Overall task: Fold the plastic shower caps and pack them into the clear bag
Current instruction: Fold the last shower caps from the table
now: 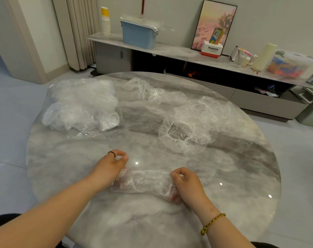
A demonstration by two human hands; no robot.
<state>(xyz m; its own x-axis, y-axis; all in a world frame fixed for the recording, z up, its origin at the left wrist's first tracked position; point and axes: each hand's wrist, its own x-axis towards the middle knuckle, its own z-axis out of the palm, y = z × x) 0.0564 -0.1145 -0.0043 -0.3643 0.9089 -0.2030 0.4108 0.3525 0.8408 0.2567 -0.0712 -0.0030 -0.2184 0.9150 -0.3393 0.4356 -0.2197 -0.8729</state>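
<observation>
The left hand (111, 167) and right hand (186, 183) each close their grip on one end of a crinkly, strip-folded shower cap (145, 181) on the glossy round marble worktop (152, 221). The stuffed clear bag (80, 104) lies beyond.

- Left hand (111, 169): thin black ring (112, 153) on one finger.
- Right hand (187, 185): braided cord bracelet (212, 223) at wrist, yellow with red and green threads.
- Dark garment (2, 219) near the elbows.

Grey-veined marble table (98, 176), clear caps (186, 133)
</observation>
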